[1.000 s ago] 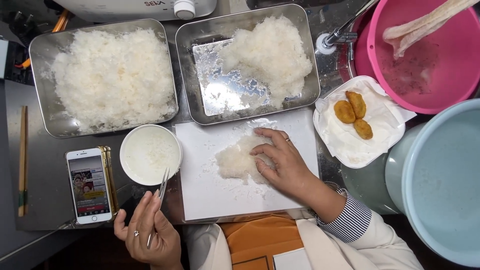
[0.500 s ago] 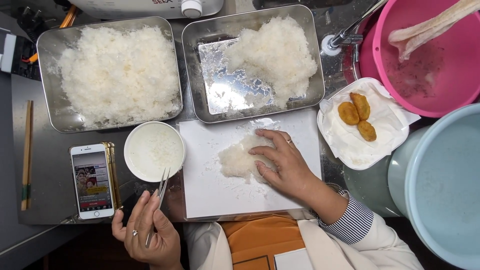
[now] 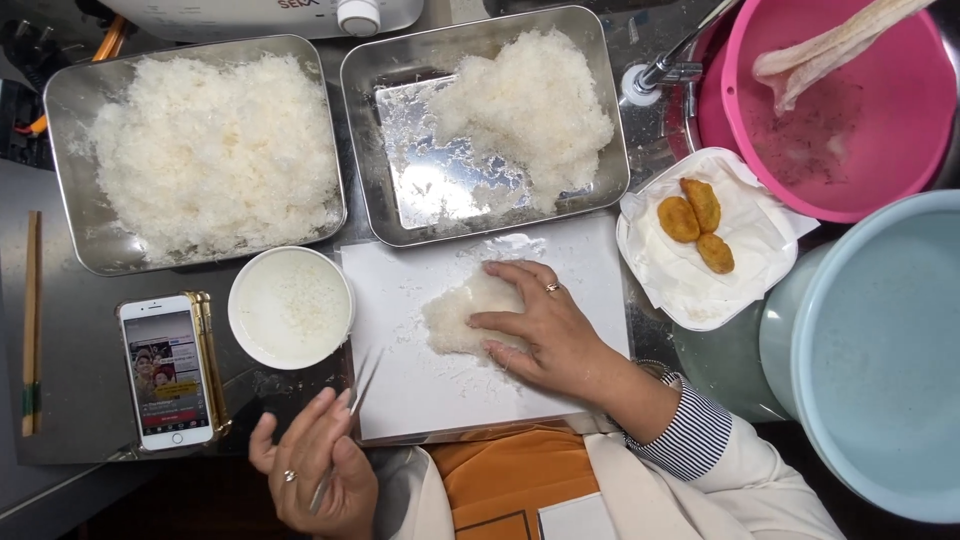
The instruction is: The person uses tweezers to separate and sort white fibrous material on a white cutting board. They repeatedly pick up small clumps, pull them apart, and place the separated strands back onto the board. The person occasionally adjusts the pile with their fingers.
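Note:
My right hand [image 3: 545, 325] lies flat on a mound of white rice [image 3: 455, 315], pressing it onto a white board [image 3: 420, 390] in front of me. A ring sits on one finger. My left hand [image 3: 315, 465] hovers at the board's near left corner, palm up, holding a thin metal utensil [image 3: 350, 410] that points toward the board. A small white bowl [image 3: 290, 307] of cloudy liquid stands just left of the board.
Two steel trays of rice [image 3: 200, 140] [image 3: 520, 105] sit at the back. A white tray with three fried pieces [image 3: 700, 225] is on the right, beside a pink basin [image 3: 850, 110] and a pale blue tub [image 3: 880, 350]. A phone [image 3: 165, 370] and chopsticks [image 3: 30, 320] lie left.
My right hand has flattened a little more over the rice mound. The left hand with the utensil has stayed near the board's corner.

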